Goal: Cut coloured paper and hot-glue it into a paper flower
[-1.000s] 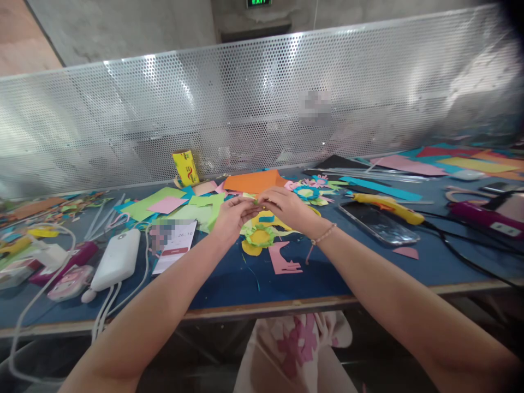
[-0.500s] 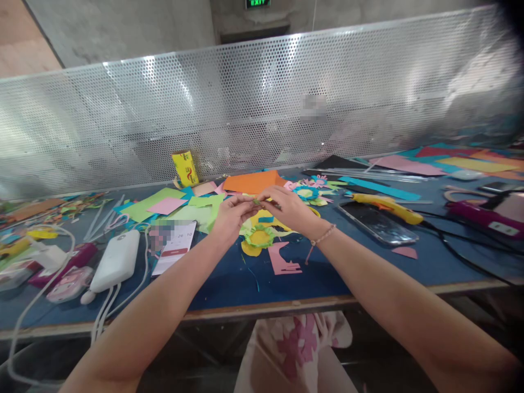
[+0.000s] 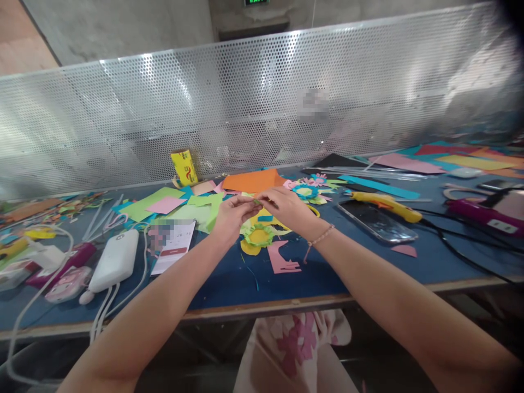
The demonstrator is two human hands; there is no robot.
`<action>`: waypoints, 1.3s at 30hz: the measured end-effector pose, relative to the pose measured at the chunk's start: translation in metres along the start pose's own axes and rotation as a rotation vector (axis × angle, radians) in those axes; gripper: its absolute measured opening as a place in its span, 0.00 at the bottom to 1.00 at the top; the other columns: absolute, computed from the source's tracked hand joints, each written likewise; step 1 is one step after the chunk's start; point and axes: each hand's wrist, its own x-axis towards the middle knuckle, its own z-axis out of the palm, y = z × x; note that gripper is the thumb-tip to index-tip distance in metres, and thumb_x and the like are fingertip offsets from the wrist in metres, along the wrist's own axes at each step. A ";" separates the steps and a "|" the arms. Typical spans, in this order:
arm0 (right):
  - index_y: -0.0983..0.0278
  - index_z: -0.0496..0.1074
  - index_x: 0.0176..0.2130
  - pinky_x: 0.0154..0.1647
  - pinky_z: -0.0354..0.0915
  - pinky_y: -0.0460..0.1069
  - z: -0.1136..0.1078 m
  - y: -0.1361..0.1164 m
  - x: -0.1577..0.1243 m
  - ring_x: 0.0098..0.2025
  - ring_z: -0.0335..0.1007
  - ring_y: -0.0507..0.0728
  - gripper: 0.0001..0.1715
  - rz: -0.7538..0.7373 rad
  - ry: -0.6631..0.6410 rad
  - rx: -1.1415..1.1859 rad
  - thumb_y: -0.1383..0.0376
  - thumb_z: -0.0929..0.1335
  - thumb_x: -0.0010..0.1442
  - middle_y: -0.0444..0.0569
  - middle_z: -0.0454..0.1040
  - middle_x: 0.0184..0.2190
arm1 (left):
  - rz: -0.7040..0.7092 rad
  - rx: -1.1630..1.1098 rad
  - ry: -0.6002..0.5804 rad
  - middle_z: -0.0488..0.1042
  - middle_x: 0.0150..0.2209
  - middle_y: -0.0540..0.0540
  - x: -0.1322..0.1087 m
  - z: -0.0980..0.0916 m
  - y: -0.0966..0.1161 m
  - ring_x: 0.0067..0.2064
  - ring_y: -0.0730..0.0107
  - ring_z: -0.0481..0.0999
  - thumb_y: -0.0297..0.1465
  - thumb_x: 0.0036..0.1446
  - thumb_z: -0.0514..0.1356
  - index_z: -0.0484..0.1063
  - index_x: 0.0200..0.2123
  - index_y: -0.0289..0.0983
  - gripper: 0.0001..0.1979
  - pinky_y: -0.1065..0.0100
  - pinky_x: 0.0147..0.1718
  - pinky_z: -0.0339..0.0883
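Over the middle of the table, my left hand (image 3: 231,217) and my right hand (image 3: 285,206) meet at the fingertips. Both pinch a small green paper piece (image 3: 256,202), mostly hidden by the fingers. Just below them lies a paper flower (image 3: 258,236) with a yellow centre and a fringed green edge. A pink paper offcut (image 3: 282,257) with cut-out edges is to its right. Behind my hands rests an orange paper sheet (image 3: 254,180). Beyond my right hand sits a blue fringed paper flower (image 3: 305,191) among pink and pale ones.
A yellow glue gun (image 3: 387,206) lies across a dark phone (image 3: 374,221) on the right. At the left are a white power bank (image 3: 114,261) with cables and a lit phone (image 3: 174,248). A yellow box (image 3: 184,167) stands by the perforated metal screen (image 3: 245,109).
The view has shifted very slightly. My hands keep the same pinch on the green paper piece, and the things on the table stay where they were.
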 end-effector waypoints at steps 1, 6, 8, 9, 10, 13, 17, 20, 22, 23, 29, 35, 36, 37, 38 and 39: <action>0.63 0.70 0.35 0.40 0.64 0.53 0.000 0.000 0.000 0.36 0.68 0.55 0.10 -0.032 -0.004 -0.040 0.67 0.60 0.60 0.50 0.73 0.32 | -0.003 -0.012 0.005 0.76 0.26 0.44 0.000 0.000 -0.001 0.31 0.69 0.76 0.23 0.40 0.64 0.71 0.25 0.31 0.06 0.62 0.43 0.67; 0.66 0.70 0.39 0.41 0.66 0.54 0.000 -0.003 -0.002 0.40 0.68 0.57 0.15 -0.104 -0.078 -0.179 0.69 0.57 0.62 0.54 0.73 0.36 | -0.026 -0.088 0.020 0.76 0.26 0.45 0.001 0.001 -0.001 0.31 0.70 0.76 0.22 0.40 0.63 0.71 0.25 0.30 0.05 0.63 0.43 0.67; 0.68 0.69 0.43 0.42 0.66 0.55 0.000 -0.004 -0.003 0.42 0.68 0.58 0.16 -0.125 -0.114 -0.203 0.70 0.56 0.62 0.56 0.73 0.39 | -0.035 -0.118 0.032 0.75 0.26 0.45 0.002 0.000 -0.002 0.31 0.70 0.76 0.21 0.39 0.63 0.71 0.25 0.30 0.06 0.64 0.43 0.67; 0.69 0.68 0.44 0.43 0.66 0.55 0.000 -0.004 -0.003 0.43 0.68 0.58 0.16 -0.132 -0.124 -0.210 0.71 0.56 0.62 0.56 0.72 0.40 | -0.038 -0.131 0.038 0.75 0.26 0.45 0.002 0.000 -0.002 0.31 0.71 0.76 0.21 0.39 0.64 0.70 0.25 0.30 0.06 0.64 0.43 0.67; 0.69 0.68 0.45 0.43 0.66 0.54 0.000 -0.005 -0.004 0.44 0.67 0.58 0.17 -0.136 -0.126 -0.213 0.72 0.56 0.62 0.56 0.72 0.41 | -0.041 -0.141 0.044 0.75 0.26 0.45 0.002 0.000 -0.002 0.31 0.71 0.76 0.21 0.39 0.64 0.70 0.25 0.30 0.06 0.65 0.43 0.67; 0.68 0.68 0.45 0.46 0.66 0.54 0.002 -0.005 -0.004 0.45 0.67 0.57 0.16 -0.129 -0.071 -0.162 0.71 0.57 0.61 0.55 0.72 0.41 | -0.035 -0.163 0.048 0.75 0.25 0.45 0.002 0.000 -0.002 0.32 0.71 0.76 0.21 0.39 0.63 0.70 0.24 0.31 0.05 0.66 0.42 0.67; 0.64 0.71 0.41 0.46 0.66 0.54 0.001 -0.010 0.000 0.43 0.69 0.56 0.14 -0.057 0.050 0.044 0.69 0.60 0.59 0.52 0.74 0.40 | 0.003 -0.183 0.056 0.75 0.25 0.47 0.003 0.000 -0.002 0.31 0.73 0.75 0.20 0.39 0.63 0.69 0.24 0.32 0.06 0.68 0.41 0.67; 0.62 0.73 0.38 0.42 0.67 0.53 0.000 -0.013 0.002 0.41 0.70 0.55 0.12 0.094 0.081 0.271 0.68 0.62 0.57 0.50 0.74 0.38 | 0.032 -0.167 0.057 0.74 0.25 0.48 0.003 -0.001 -0.001 0.31 0.74 0.75 0.21 0.38 0.63 0.68 0.24 0.32 0.07 0.67 0.41 0.66; 0.62 0.72 0.37 0.40 0.68 0.51 0.002 -0.014 0.003 0.38 0.70 0.53 0.10 0.249 0.087 0.496 0.66 0.63 0.56 0.49 0.74 0.36 | 0.058 -0.145 0.055 0.74 0.26 0.48 0.004 -0.001 0.000 0.31 0.72 0.75 0.22 0.38 0.63 0.68 0.24 0.33 0.08 0.66 0.42 0.66; 0.63 0.72 0.37 0.39 0.68 0.51 0.004 -0.014 0.004 0.37 0.70 0.53 0.10 0.334 0.092 0.625 0.65 0.63 0.56 0.49 0.74 0.35 | 0.073 -0.130 0.055 0.75 0.26 0.47 0.004 -0.002 0.000 0.32 0.72 0.76 0.22 0.38 0.64 0.68 0.25 0.33 0.08 0.66 0.42 0.66; 0.62 0.68 0.34 0.36 0.68 0.48 0.013 -0.011 0.007 0.33 0.69 0.50 0.11 0.699 0.180 1.177 0.59 0.69 0.49 0.44 0.71 0.32 | 0.186 0.066 0.058 0.75 0.27 0.48 0.003 -0.001 -0.004 0.32 0.72 0.75 0.26 0.39 0.64 0.69 0.27 0.33 0.09 0.65 0.39 0.67; 0.63 0.68 0.28 0.35 0.66 0.47 0.007 -0.015 0.009 0.31 0.66 0.48 0.11 0.769 0.178 1.320 0.61 0.72 0.45 0.42 0.68 0.28 | 0.276 0.191 0.007 0.75 0.29 0.48 0.003 -0.002 -0.009 0.33 0.71 0.75 0.28 0.42 0.63 0.70 0.29 0.34 0.07 0.66 0.38 0.68; 0.63 0.68 0.28 0.35 0.65 0.47 0.006 -0.015 0.009 0.31 0.66 0.48 0.11 0.772 0.175 1.328 0.61 0.72 0.45 0.42 0.68 0.28 | 0.277 0.191 0.006 0.75 0.29 0.48 0.003 -0.002 -0.009 0.33 0.71 0.75 0.28 0.42 0.63 0.70 0.29 0.34 0.08 0.65 0.39 0.68; 0.63 0.68 0.28 0.35 0.65 0.47 0.006 -0.016 0.009 0.31 0.66 0.47 0.11 0.776 0.170 1.335 0.62 0.72 0.44 0.42 0.68 0.28 | 0.274 0.185 0.006 0.75 0.29 0.48 0.003 -0.002 -0.010 0.33 0.71 0.75 0.28 0.42 0.63 0.70 0.29 0.34 0.08 0.65 0.39 0.68; 0.63 0.68 0.28 0.35 0.65 0.47 0.005 -0.016 0.009 0.31 0.66 0.47 0.11 0.780 0.165 1.339 0.62 0.72 0.44 0.42 0.69 0.28 | 0.268 0.176 0.007 0.75 0.29 0.47 0.003 -0.002 -0.010 0.33 0.71 0.75 0.29 0.42 0.63 0.70 0.29 0.34 0.08 0.65 0.39 0.68; 0.63 0.68 0.29 0.35 0.64 0.47 0.005 -0.016 0.008 0.31 0.66 0.48 0.12 0.783 0.160 1.341 0.62 0.72 0.44 0.42 0.69 0.28 | 0.258 0.162 0.008 0.75 0.29 0.47 0.003 -0.002 -0.009 0.33 0.71 0.75 0.29 0.42 0.64 0.70 0.29 0.34 0.08 0.65 0.39 0.68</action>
